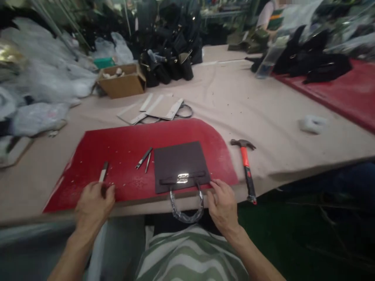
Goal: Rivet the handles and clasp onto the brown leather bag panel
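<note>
A dark brown flat bag (178, 162) with a silver clasp lies on a red mat (123, 152), its wrapped handle hanging over the table's near edge. My right hand (222, 205) rests by the bag's near right corner, fingers touching the mat's edge. My left hand (95, 203) is closed around the dark handle of a metal-bladed tool (103, 172) lying on the mat. Two small metal tools (145, 158) lie just left of the bag.
A hammer (246, 168) with an orange-and-black handle lies right of the mat. Cardboard pieces (158, 109), a cardboard box (121, 82), black bags (170, 62) and plastic bags sit farther back. A second red mat (336, 93) and a white roll (313, 124) lie to the right.
</note>
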Motion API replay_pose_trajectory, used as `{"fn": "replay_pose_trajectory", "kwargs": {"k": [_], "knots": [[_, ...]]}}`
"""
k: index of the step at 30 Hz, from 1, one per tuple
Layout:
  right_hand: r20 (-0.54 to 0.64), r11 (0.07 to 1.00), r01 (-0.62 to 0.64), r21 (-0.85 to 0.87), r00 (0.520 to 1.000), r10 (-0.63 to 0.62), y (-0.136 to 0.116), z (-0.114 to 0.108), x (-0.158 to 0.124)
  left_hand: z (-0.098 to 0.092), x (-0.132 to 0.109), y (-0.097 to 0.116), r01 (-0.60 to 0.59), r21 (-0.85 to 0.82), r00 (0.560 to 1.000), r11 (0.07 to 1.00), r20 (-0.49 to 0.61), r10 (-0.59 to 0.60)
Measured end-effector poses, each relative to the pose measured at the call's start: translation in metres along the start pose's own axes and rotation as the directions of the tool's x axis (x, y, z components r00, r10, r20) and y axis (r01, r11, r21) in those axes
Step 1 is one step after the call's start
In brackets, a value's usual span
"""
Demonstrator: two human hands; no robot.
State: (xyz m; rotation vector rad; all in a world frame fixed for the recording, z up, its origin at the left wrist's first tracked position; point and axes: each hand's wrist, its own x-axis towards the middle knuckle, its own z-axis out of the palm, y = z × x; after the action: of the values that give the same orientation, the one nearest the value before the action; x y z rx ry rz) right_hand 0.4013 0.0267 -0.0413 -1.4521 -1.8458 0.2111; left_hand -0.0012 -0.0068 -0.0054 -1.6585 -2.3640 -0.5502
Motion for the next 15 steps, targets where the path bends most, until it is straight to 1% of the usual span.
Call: {"fn": "replay_pose_trajectory", "kwargs": {"k": [1, 2, 3, 4, 5, 6, 7, 8, 9, 10, 11, 12, 13, 14, 15], "knots": [[-0.022, 0.999, -0.038, 0.029, 0.999, 0.039, -0.003, -0.003, -0.005, 0.003, -0.006, 0.001, -0.021, 0.016, 1.0, 1.0, -0.006, 0.021], [-0.019, 0.992, -0.104, 0.067, 0.994, 0.105, -0.006, -0.006, -0.011, 0.007, -0.012, 0.007, -0.05, 0.003, 0.998, 0.999, -0.022, 0.05], [0.021, 0.973, -0.203, 0.11, 0.979, 0.201, -0.01, -0.007, -0.016, 0.011, -0.017, 0.015, -0.077, -0.035, 0.996, 0.996, -0.047, 0.075], [0.095, 0.932, -0.327, 0.153, 0.944, 0.316, -0.013, -0.006, -0.02, 0.014, -0.022, 0.025, -0.099, -0.075, 0.993, 0.992, -0.07, 0.094], [0.195, 0.866, -0.461, 0.192, 0.883, 0.426, -0.017, -0.004, -0.022, 0.017, -0.028, 0.036, -0.12, -0.114, 0.991, 0.986, -0.08, 0.111], [0.306, 0.776, -0.585, 0.234, 0.802, 0.513, -0.02, 0.0, -0.023, 0.019, -0.032, 0.047, -0.135, -0.151, 0.988, 0.979, -0.088, 0.123], [0.415, 0.67, -0.685, 0.286, 0.719, 0.558, -0.022, 0.005, -0.024, 0.021, -0.037, 0.058, -0.151, -0.187, 0.987, 0.971, -0.086, 0.137], [0.512, 0.559, -0.753, 0.347, 0.652, 0.56, -0.024, 0.009, -0.023, 0.023, -0.04, 0.069, -0.166, -0.221, 0.985, 0.961, -0.077, 0.152], [0.59, 0.454, -0.79, 0.413, 0.611, 0.527, -0.026, 0.014, -0.021, 0.025, -0.043, 0.079, -0.186, -0.25, 0.982, 0.95, -0.066, 0.175], [0.644, 0.361, -0.806, 0.47, 0.592, 0.484, -0.027, 0.018, -0.02, 0.027, -0.044, 0.089, -0.211, -0.272, 0.977, 0.939, -0.054, 0.204], [0.676, 0.29, -0.81, 0.509, 0.585, 0.448, -0.028, 0.02, -0.019, 0.029, -0.044, 0.098, -0.237, -0.285, 0.971, 0.929, -0.046, 0.233], [0.689, 0.251, -0.81, 0.53, 0.584, 0.429, -0.029, 0.022, -0.019, 0.031, -0.043, 0.106, -0.268, -0.291, 0.963, 0.918, -0.04, 0.268], [0.691, 0.248, -0.808, 0.534, 0.586, 0.422, -0.029, 0.023, -0.019, 0.032, -0.042, 0.112, -0.302, -0.293, 0.951, 0.907, -0.033, 0.306], [0.689, 0.277, -0.805, 0.524, 0.592, 0.418, -0.028, 0.023, -0.019, 0.033, -0.04, 0.116, -0.335, -0.295, 0.939, 0.895, -0.02, 0.344], [0.677, 0.344, -0.795, 0.5, 0.606, 0.417, -0.027, 0.021, -0.02, 0.034, -0.037, 0.119, -0.365, -0.298, 0.924, 0.882, -0.001, 0.382]]}}
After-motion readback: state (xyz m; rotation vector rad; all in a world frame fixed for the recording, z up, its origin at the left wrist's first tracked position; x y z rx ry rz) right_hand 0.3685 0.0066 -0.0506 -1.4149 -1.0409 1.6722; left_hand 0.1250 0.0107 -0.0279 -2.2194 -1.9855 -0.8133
